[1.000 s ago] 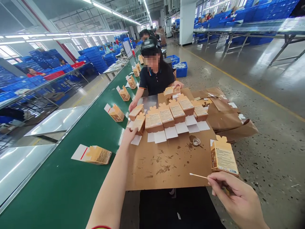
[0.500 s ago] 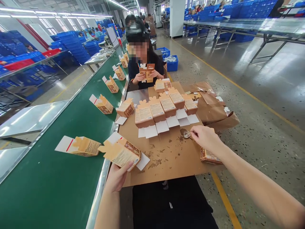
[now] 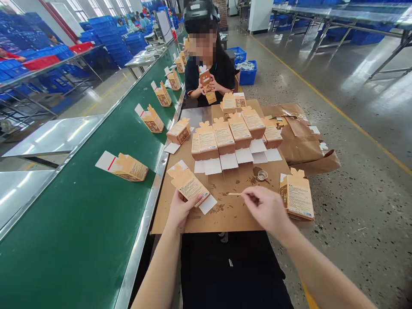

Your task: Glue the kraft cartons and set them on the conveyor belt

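My left hand (image 3: 180,210) grips a tan printed carton (image 3: 190,187), thumb on its printed face. The carton is tilted, its scalloped flaps pointing up-left and a white flap (image 3: 207,204) sticking out at the lower right. Between the fingertips of my right hand (image 3: 266,209) is a thin stick (image 3: 235,194), its free end pointing left toward the carton, with a gap between them. A small clear round dish (image 3: 262,175) lies on the brown cardboard sheet (image 3: 238,221), just beyond my right hand. Dark smears mark the sheet around it.
Several similar cartons (image 3: 224,136) stand in a row across the work surface. One carton (image 3: 298,195) is at its right edge. A green conveyor belt (image 3: 80,231) with spaced cartons runs along the left. A co-worker (image 3: 209,60) opposite holds another carton.
My right hand has drawn back from the dish toward the left and nearer to me, bringing the stick along. The held carton now sits over the cardboard. The view has shifted.
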A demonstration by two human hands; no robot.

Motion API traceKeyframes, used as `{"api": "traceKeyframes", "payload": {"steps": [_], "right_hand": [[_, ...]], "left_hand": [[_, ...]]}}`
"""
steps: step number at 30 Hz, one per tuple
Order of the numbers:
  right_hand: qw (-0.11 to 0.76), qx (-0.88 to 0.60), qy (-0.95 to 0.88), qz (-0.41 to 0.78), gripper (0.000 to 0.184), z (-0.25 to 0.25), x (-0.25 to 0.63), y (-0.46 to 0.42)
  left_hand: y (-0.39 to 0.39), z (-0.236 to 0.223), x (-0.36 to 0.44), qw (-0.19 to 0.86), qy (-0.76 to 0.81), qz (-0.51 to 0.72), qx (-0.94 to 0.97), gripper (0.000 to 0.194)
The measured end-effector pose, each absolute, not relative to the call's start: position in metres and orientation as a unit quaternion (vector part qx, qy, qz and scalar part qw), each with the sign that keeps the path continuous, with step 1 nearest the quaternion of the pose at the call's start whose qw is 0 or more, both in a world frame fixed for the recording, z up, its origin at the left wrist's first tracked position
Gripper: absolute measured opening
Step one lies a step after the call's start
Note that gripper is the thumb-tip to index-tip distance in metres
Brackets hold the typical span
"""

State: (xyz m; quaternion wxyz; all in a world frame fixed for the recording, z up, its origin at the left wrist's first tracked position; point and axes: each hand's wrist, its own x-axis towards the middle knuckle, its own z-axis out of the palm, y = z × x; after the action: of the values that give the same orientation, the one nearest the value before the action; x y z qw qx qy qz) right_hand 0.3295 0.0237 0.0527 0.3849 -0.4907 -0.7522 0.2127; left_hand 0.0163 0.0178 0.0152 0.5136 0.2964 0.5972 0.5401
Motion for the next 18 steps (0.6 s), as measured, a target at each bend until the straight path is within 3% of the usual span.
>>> {"api": "traceKeyframes", "payload": {"steps": [8, 18], "right_hand": [[0.355, -0.463, -0.759, 0.290, 0.024, 0.002, 0.261, 0.010], [0.385, -0.486, -0.735, 0.275, 0.026, 0.020, 0.291, 0.004]], "left_hand": [[0.015, 0.011, 0.028, 0.515, 0.596, 0.535, 0.307, 0.079], [-0.003, 0.003, 0.038, 0.436, 0.633, 0.504, 0.393, 0.086]]}}
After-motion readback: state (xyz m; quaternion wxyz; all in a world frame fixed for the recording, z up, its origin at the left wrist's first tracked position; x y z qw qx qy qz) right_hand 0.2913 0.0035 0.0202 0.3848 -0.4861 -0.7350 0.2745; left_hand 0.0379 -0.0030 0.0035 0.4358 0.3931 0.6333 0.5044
